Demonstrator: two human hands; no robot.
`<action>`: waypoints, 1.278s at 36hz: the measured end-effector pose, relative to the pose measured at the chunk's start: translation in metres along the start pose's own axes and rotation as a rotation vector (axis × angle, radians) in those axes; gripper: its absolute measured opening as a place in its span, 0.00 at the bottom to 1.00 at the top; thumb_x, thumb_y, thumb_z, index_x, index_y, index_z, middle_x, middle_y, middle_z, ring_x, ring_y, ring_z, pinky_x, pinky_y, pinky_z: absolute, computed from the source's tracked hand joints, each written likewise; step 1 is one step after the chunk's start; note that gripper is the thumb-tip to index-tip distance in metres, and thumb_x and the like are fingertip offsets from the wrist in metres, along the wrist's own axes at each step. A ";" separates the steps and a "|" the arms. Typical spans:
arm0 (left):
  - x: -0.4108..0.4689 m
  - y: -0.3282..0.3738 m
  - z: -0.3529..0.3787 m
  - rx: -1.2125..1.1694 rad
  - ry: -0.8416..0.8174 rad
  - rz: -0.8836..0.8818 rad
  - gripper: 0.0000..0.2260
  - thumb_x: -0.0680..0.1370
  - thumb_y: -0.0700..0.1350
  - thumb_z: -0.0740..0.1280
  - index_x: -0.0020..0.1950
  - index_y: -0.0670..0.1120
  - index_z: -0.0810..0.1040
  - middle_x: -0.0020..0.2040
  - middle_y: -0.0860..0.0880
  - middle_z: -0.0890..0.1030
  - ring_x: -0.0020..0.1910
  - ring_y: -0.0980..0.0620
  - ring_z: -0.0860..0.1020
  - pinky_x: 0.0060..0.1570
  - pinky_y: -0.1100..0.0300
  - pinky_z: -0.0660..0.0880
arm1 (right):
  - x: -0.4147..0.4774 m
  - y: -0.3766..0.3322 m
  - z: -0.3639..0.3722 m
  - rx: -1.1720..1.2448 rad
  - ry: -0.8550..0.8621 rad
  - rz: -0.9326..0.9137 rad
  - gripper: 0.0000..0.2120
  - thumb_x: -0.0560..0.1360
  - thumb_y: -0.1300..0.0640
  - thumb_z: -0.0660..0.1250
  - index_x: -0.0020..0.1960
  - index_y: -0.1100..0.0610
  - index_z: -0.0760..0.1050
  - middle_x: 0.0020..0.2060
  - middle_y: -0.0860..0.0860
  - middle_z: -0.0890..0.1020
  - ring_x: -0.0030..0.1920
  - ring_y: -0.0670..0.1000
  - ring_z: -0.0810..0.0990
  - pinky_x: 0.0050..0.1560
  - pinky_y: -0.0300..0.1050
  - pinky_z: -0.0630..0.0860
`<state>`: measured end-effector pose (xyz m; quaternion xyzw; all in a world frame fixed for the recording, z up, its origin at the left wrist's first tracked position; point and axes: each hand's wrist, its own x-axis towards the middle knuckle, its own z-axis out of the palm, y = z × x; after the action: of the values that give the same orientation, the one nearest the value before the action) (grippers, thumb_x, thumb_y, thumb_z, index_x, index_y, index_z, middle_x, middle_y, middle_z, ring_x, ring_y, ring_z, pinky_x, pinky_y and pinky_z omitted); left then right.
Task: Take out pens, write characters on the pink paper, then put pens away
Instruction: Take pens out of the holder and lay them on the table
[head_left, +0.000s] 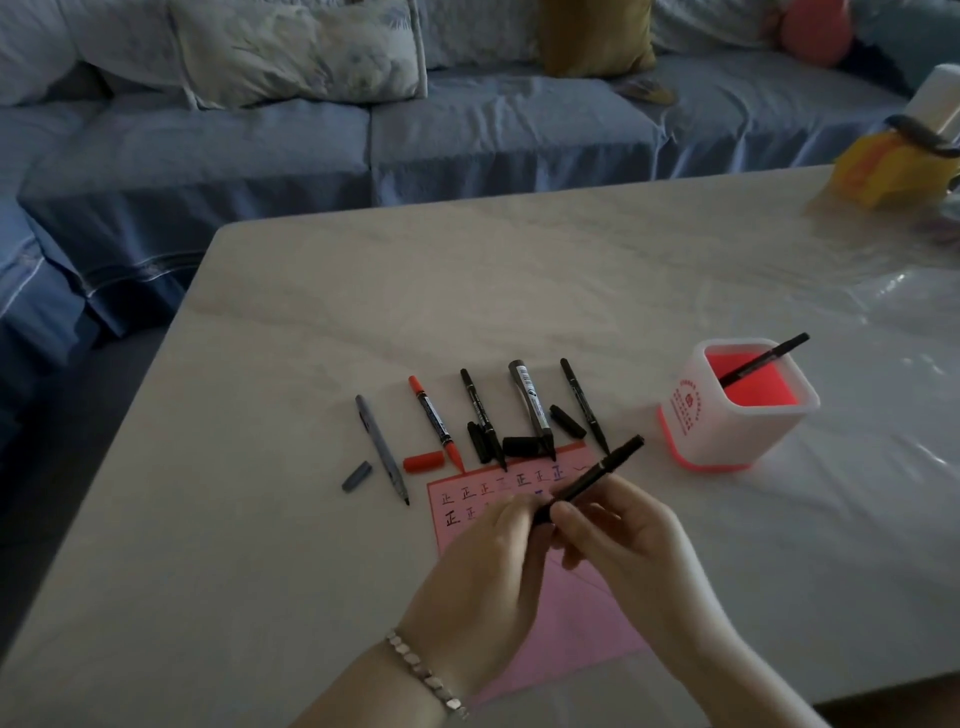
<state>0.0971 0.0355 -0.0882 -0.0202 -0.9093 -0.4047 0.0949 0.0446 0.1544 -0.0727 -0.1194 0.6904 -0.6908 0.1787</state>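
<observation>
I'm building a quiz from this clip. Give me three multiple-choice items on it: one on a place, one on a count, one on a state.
1. Where does the pen holder stand?
A. right of the pens on the table
B. on the sofa
C. on the pink paper

2. How many pens stand in the holder?
A. none
B. one
C. four

3. What state is the red pen in?
A. capped in the holder
B. held in a hand
C. uncapped, lying on the table

Key: 1 A, it stands to the right of the row of pens. 2 B, a single black pen leans out of it. 3 C, its red cap lies beside its bare tip.
</observation>
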 end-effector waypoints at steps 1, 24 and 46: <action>0.000 0.002 0.001 -0.015 -0.003 -0.008 0.16 0.79 0.56 0.48 0.55 0.53 0.73 0.44 0.64 0.73 0.47 0.67 0.72 0.47 0.74 0.68 | -0.002 0.002 0.002 0.007 0.024 -0.020 0.08 0.72 0.70 0.65 0.39 0.60 0.77 0.28 0.50 0.81 0.28 0.43 0.77 0.32 0.34 0.74; 0.009 0.002 -0.001 0.150 -0.131 -0.105 0.27 0.68 0.69 0.45 0.60 0.55 0.61 0.23 0.52 0.65 0.20 0.56 0.65 0.20 0.65 0.62 | 0.013 -0.006 -0.025 0.378 0.280 -0.056 0.13 0.76 0.66 0.56 0.38 0.59 0.76 0.31 0.53 0.83 0.34 0.48 0.82 0.40 0.39 0.80; 0.038 0.012 0.043 0.151 -0.131 -0.154 0.04 0.77 0.45 0.64 0.50 0.48 0.75 0.43 0.56 0.77 0.37 0.62 0.74 0.35 0.72 0.72 | 0.039 0.040 -0.109 -1.068 0.371 0.181 0.12 0.73 0.48 0.65 0.48 0.55 0.80 0.43 0.53 0.80 0.44 0.56 0.76 0.41 0.46 0.74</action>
<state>0.0541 0.0739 -0.1004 0.0303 -0.9403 -0.3389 0.0051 -0.0325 0.2381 -0.1180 -0.0104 0.9709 -0.2375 0.0280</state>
